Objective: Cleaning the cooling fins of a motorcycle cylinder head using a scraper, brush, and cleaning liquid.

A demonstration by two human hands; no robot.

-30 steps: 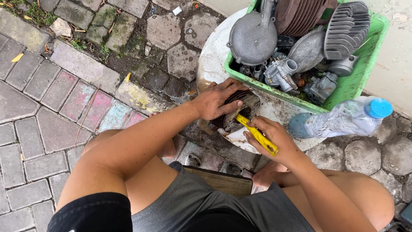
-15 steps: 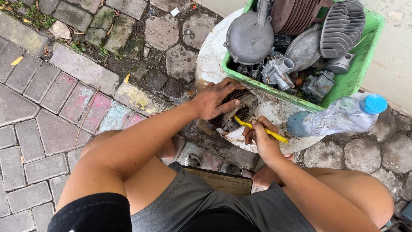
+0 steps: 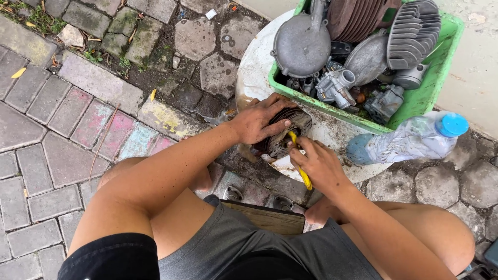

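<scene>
Single view, head-mounted. Camera looks steeply down over the person's own lap and knees onto the paving (image 3: 62, 135). Forward direction runs toward the top of the frame, where the green crate (image 3: 438, 88) sits against what is probably a wall base, cut off at the edge. Range is close: the hands (image 3: 262, 122) fall mid-frame at arm's reach. No second view, so no shared area.

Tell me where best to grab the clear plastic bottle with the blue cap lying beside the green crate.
Grip the clear plastic bottle around its crumpled middle, coming from above. It lies on its side on the paving stones, blue cap toward the wall, so the body is exposed on top, while the green crate crowds its far side.
</scene>
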